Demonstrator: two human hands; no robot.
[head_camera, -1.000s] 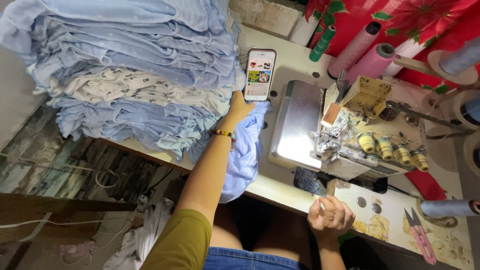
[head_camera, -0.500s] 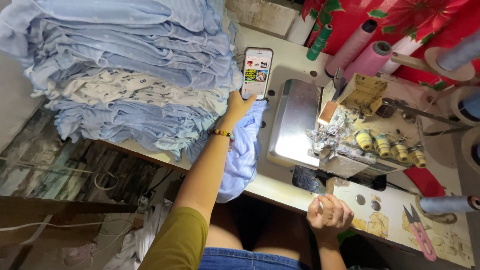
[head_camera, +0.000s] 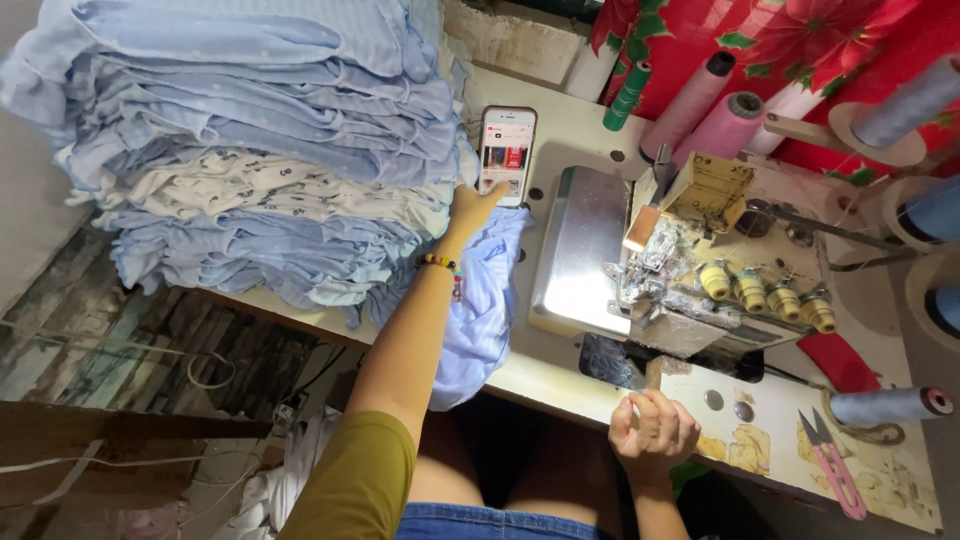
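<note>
Sewing table (head_camera: 560, 375): stacked fabric (head_camera: 260, 150) crowds left hand (head_camera: 475, 205) touching phone (head_camera: 507, 153).

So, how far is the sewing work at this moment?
A tall stack of folded blue and white garments looks finished. In hand: the left hand touches the phone, while the right hand rests closed at the table edge. One blue cloth waits beside the sewing machine, unsewn.
</note>
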